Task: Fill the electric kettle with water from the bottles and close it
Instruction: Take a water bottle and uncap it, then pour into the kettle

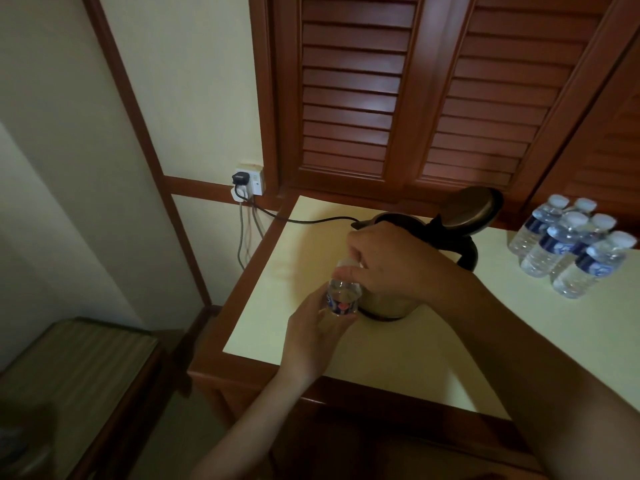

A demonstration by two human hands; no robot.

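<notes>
"Is any brand showing on the bottle [343, 298]?"

"No. Its blue label with a red mark is blurring past reading. The left hand [315, 329] is curling its fingers round the clear plastic, and the right hand [391, 261] is pinching the white cap [346, 263]."

"And the kettle [389, 304]?"

"It is standing just behind the bottle on the cream table [381, 362]. It is metal-bodied, with its round lid [469, 209] tilting open. More blue-labelled bottles [568, 247] are clustering to its right."

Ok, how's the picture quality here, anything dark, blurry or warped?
Head view: dim, warm light; soft sheen on the louvred doors; wide-angle lens bends the wall trim; the bottle and its cap look slightly blurred; lower left corner is dark, unfocused.
</notes>
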